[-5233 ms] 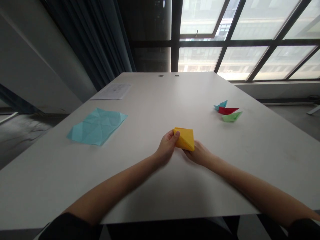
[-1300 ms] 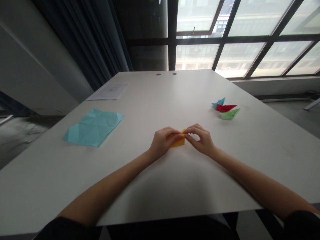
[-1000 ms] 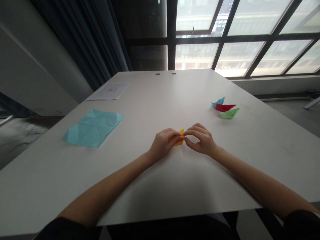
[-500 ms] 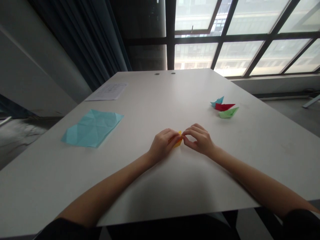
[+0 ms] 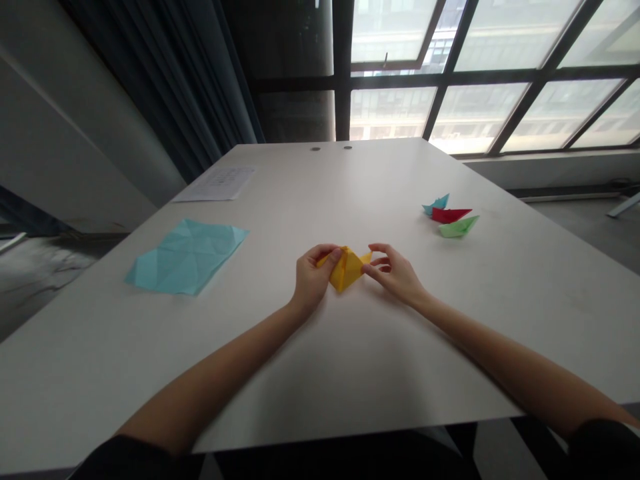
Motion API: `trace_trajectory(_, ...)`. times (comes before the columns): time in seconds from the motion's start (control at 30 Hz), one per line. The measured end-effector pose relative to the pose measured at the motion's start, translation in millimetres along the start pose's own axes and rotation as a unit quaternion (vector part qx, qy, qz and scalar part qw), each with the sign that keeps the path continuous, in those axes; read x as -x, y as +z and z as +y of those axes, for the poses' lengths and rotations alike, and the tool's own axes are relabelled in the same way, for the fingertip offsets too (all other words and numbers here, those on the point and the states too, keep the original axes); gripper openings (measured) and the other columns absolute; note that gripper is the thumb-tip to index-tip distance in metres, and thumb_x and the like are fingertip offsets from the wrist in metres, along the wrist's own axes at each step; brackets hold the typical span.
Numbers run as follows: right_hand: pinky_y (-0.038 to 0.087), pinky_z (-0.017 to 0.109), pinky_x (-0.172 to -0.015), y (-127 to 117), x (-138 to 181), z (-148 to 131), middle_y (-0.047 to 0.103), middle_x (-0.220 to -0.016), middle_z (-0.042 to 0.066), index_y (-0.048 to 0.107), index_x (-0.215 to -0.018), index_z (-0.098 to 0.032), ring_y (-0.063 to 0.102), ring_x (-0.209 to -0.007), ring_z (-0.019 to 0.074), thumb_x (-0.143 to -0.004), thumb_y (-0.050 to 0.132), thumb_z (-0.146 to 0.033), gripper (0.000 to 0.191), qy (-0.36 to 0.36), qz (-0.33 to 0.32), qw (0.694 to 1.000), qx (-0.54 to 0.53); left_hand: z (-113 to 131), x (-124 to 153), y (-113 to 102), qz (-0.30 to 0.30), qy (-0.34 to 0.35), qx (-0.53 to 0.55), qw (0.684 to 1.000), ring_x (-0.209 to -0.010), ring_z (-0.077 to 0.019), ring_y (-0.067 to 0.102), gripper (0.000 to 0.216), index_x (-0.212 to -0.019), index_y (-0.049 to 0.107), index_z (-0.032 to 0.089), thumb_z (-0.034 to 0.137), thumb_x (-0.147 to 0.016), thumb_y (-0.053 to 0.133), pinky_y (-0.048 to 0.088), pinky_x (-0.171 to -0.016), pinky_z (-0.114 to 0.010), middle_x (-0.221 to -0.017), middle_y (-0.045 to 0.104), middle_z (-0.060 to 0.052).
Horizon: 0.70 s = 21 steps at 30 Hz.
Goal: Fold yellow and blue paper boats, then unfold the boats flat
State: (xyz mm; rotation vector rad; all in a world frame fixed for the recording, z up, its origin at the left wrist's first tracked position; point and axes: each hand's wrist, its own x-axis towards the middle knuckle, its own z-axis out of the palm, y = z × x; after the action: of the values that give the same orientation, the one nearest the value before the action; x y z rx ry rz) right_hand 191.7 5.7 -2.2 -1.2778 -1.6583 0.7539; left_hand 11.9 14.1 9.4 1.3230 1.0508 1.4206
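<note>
A folded piece of yellow paper [image 5: 346,270] is held between my two hands, a little above the white table or just touching it; I cannot tell which. It has opened into a peaked shape with one corner pointing down toward me. My left hand [image 5: 315,275] is closed on its left side, thumb pressed on the front face and fingers behind. At the right side, my right hand [image 5: 395,272] takes a pointed flap between thumb and index finger, its other fingers loosely curled. The far side of the paper is hidden.
A creased light-blue sheet [image 5: 187,257] lies on the table [image 5: 310,200] to the left, with a printed page [image 5: 217,183] behind it. Over on the right are small folded paper boats: blue [image 5: 437,205], red [image 5: 450,215] and green [image 5: 459,227]. Windows stand beyond the far edge.
The yellow paper, mostly covered by my fingers before, now shows a wide folded face. My left hand has shifted left and turned upward, while my right hand's fingers have spread slightly.
</note>
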Motion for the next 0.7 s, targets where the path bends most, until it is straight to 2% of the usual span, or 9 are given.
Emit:
trace_trajectory(0.07, 0.055, 0.035, -0.070, 3.0, 0.8, 2.5, 0.045, -0.128, 0.015, 0.041, -0.118, -0.022, 0.064, -0.084, 0.0195, -0.067, 0.067, -0.044, 0.061, 0.044, -0.005, 0.996, -0.072, 0.0, -0.1, -0.3, 0.015, 0.013, 0.006, 1.000, -0.075, -0.0129, 0.060, 0.024, -0.080, 0.064, 0.015, 0.037, -0.071, 0.064, 0.049, -0.068, -0.023, -0.081, 0.066, -0.003)
trace_trajectory(0.13, 0.054, 0.037, -0.077, 6.5, 2.1, 4.9, 0.037, -0.135, 0.018, 0.030, -0.126, -0.025, 0.064, -0.089, 0.0203, -0.065, 0.069, -0.042, 0.074, 0.061, -0.031, 0.986, -0.154, 0.0, 0.6, 0.2, 0.021, 0.021, 0.003, 1.000, -0.076, -0.0133, 0.060, 0.024, -0.081, 0.064, 0.015, 0.037, -0.071, 0.064, 0.049, -0.069, -0.024, -0.081, 0.066, -0.004)
trace_trajectory(0.23, 0.052, 0.040, -0.081, 11.4, 3.7, 5.8, 0.047, -0.127, 0.016, 0.024, -0.129, -0.027, 0.063, -0.092, 0.0205, -0.062, 0.073, -0.037, 0.083, 0.040, -0.052, 0.970, -0.232, -1.7, 2.5, 2.2, 0.006, 0.014, -0.003, 1.000, -0.078, -0.0148, 0.061, 0.026, -0.082, 0.063, 0.014, 0.038, -0.072, 0.063, 0.050, -0.071, -0.026, -0.083, 0.066, -0.005)
trace_trajectory(0.33, 0.052, 0.040, -0.081, 13.2, 4.8, 2.9, 0.061, -0.109, 0.010, 0.030, -0.126, -0.026, 0.063, -0.090, 0.0195, -0.065, 0.071, -0.034, 0.074, 0.013, -0.028, 0.971, -0.236, -3.4, 4.3, 3.4, -0.045, -0.009, -0.019, 0.999, -0.077, -0.0160, 0.061, 0.027, -0.081, 0.064, 0.014, 0.039, -0.072, 0.062, 0.050, -0.070, -0.027, -0.083, 0.067, -0.006)
trace_trajectory(0.43, 0.053, 0.038, -0.076, 11.8, 5.9, -0.7, 0.067, -0.091, 0.006, 0.037, -0.122, -0.024, 0.064, -0.084, 0.0187, -0.070, 0.066, -0.034, 0.060, 0.008, -0.012, 0.976, -0.218, -1.7, 4.7, 2.6, -0.093, -0.012, -0.064, 0.994, -0.076, -0.0170, 0.062, 0.028, -0.082, 0.065, 0.014, 0.040, -0.073, 0.061, 0.049, -0.068, -0.027, -0.082, 0.068, -0.006)
trace_trajectory(0.6, 0.053, 0.034, -0.072, 8.9, 8.2, -0.9, 0.067, -0.086, 0.004, 0.043, -0.117, -0.024, 0.064, -0.079, 0.0162, -0.075, 0.061, -0.031, 0.047, -0.019, -0.006, 0.984, -0.175, 9.0, 2.7, 0.2, -0.102, 0.051, -0.203, 0.973, -0.079, -0.0177, 0.061, 0.024, -0.082, 0.069, 0.018, 0.039, -0.072, 0.062, 0.046, -0.074, -0.029, -0.082, 0.069, -0.004)
trace_trajectory(0.7, 0.052, 0.032, -0.072, 8.7, 9.5, -1.7, 0.066, -0.085, 0.003, 0.045, -0.115, -0.024, 0.062, -0.076, 0.0145, -0.076, 0.060, -0.030, 0.043, -0.049, 0.004, 0.986, -0.162, 14.5, 2.8, 0.7, -0.111, 0.090, -0.235, 0.961, -0.081, -0.0176, 0.060, 0.022, -0.083, 0.069, 0.019, 0.038, -0.072, 0.062, 0.045, -0.077, -0.030, -0.084, 0.068, -0.004)
